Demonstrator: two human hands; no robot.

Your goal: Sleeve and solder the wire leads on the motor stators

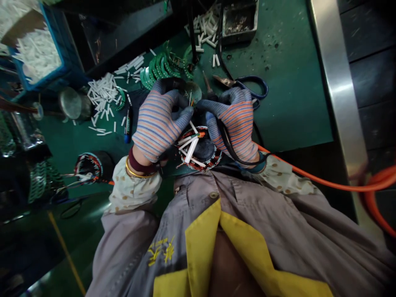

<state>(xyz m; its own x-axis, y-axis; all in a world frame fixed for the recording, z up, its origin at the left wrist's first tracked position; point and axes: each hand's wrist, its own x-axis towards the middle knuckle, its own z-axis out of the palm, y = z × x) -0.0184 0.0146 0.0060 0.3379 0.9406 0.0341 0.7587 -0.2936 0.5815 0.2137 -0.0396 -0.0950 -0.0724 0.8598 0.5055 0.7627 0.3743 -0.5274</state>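
Head view: the person is bending over a wound motor stator (213,159) resting just in front of their waist, with white insulating sleeves (192,150) poking from it. Above the stator, the gloved left hand (157,123) and right hand (232,123) are meeting, their fingertips (185,117) drawing together near wire ends (190,101), apparently pinching something, though the gloves are hiding the grip. Blue-handled scissors (250,84) are lying beyond the stator.

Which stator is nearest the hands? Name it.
The wound stator below the left hand and right hand; the other stator sits farther left on the green bench.
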